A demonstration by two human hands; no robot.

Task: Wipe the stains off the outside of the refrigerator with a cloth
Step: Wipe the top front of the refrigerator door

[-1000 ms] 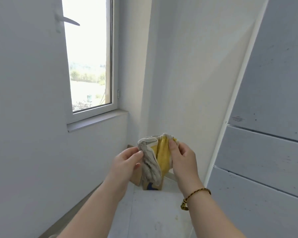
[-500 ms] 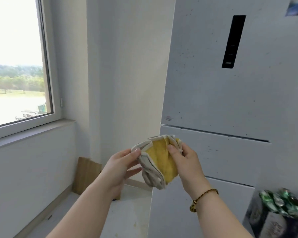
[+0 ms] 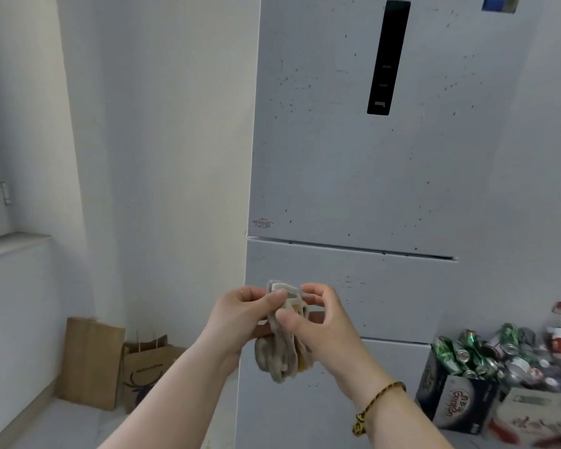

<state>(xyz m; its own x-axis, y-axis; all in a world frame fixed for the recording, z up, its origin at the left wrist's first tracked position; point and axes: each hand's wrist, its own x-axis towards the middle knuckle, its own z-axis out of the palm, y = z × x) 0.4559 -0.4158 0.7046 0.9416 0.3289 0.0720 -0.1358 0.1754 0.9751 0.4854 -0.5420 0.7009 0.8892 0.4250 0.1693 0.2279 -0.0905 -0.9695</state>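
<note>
Cloth (image 3: 280,351) bunched between both hands, refrigerator (image 3: 337,176) dead ahead.
Head view: left hand (image 3: 240,315) and right hand (image 3: 326,328) each pinch the cloth, held before the speckled lower door (image 3: 386,286), seemingly clear of it. It looks soft, light and floppy (yellow inside); best wadded into one palm, since loose ends would drag.
</note>
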